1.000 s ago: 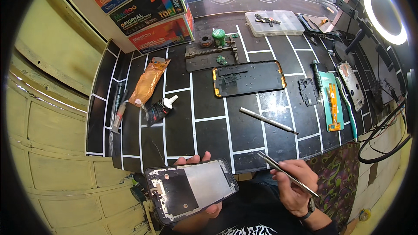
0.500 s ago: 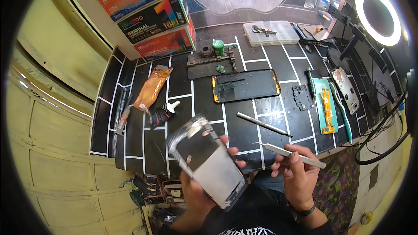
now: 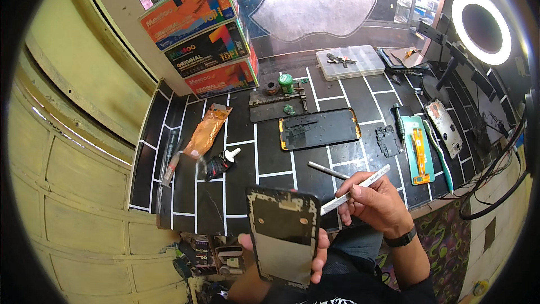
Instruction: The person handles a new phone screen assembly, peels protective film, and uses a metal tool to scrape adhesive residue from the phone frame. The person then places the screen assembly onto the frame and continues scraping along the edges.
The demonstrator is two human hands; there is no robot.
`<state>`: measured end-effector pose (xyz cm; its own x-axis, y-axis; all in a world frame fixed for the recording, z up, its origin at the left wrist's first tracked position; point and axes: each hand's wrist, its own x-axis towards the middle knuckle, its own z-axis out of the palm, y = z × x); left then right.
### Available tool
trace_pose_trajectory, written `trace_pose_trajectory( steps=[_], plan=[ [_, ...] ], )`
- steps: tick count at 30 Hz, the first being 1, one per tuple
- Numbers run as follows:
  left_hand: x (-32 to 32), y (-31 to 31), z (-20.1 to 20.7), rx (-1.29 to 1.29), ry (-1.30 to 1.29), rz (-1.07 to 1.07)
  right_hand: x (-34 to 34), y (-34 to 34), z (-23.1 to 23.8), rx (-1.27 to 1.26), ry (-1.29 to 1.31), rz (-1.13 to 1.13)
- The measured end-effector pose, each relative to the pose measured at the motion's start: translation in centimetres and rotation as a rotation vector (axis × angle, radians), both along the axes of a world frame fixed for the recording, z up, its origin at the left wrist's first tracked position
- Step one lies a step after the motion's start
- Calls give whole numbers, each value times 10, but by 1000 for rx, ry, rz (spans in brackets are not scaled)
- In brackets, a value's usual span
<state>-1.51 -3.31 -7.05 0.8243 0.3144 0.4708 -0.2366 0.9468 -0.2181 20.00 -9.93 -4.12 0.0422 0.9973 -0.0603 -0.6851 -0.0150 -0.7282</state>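
My left hand point(image 3: 320, 255) grips a phone frame point(image 3: 282, 228) near the front edge of the table, its fingers wrapped round the lower right side. The frame has a black upper part, a grey metal panel below, and whitish residue along its rim. In my right hand point(image 3: 378, 205) is a pair of silver tweezers point(image 3: 376, 178), pinched between thumb and fingers. Their lower end reaches the frame's right edge, and the tips are hidden or too unclear to make out. Just beyond my right hand lies a slim metal pen-like tool point(image 3: 325, 169).
Behind lies a black phone part with orange corners point(image 3: 320, 128). A metal clamp holder point(image 3: 275, 101) and green jar point(image 3: 286, 83) stand farther back. Left are an orange pouch point(image 3: 207, 132) and black bottle point(image 3: 218, 165). A teal plate point(image 3: 416, 146) and ring light point(image 3: 482, 27) stand right.
The phone frame has turned more upright and shifted right. My right hand has raised the tweezers' outer end, swinging their other end to the frame's right edge. The view has shifted slightly.
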Motion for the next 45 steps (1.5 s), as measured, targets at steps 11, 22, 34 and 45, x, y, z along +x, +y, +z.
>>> trace_pose_trajectory(
  steps=[11,22,34,45],
  plan=[
    [2,-18,-18,-40,-4,-72,1,4,-8,53,56,33],
    [0,-12,-14,0,135,-10,-3,12,-14,-25,368,16],
    [2,-11,-17,-28,152,-51,-7,12,-16,-125,274,55],
    [-10,-6,-24,171,348,-61,11,16,-1,1,154,-182]
  ],
)
